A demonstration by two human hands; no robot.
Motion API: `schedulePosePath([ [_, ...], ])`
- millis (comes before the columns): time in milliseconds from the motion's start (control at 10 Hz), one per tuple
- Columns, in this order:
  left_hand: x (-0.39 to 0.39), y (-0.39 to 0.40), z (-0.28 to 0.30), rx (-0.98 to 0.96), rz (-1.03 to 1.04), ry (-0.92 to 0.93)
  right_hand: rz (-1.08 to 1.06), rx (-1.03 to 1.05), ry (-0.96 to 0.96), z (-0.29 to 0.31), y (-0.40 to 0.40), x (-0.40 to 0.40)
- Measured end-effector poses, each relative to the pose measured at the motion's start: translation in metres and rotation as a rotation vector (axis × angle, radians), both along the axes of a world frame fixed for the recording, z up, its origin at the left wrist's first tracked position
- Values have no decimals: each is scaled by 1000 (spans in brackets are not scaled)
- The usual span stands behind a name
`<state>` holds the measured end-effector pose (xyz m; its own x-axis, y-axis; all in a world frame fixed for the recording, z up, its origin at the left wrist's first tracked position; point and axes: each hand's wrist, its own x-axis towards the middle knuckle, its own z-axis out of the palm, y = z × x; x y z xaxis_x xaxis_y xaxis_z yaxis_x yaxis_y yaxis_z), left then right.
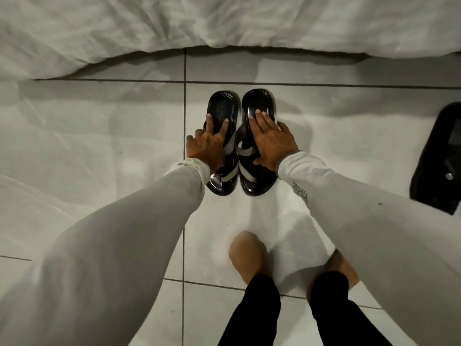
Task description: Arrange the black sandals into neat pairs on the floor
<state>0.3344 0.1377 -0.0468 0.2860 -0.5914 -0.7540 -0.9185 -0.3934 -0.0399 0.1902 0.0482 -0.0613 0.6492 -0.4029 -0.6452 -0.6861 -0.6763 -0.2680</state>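
I have my left hand (pixel 208 143) and right hand (pixel 270 139) pressed flat, fingers spread, gripping nothing, on the two black sandals (pixel 258 143) squared side by side on the tiled floor (pixel 99 146), so next I fetch the other sandal (pixel 439 158) lying at right

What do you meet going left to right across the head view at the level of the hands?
left hand → left sandal → right sandal → right hand → another black sandal at the right edge, partly cut off.
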Motion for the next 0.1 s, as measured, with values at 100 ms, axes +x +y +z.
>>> schedulePosePath([
  [100,-11,18,13,-86,13,-44,-12,-32,16,11,9,-19],
])
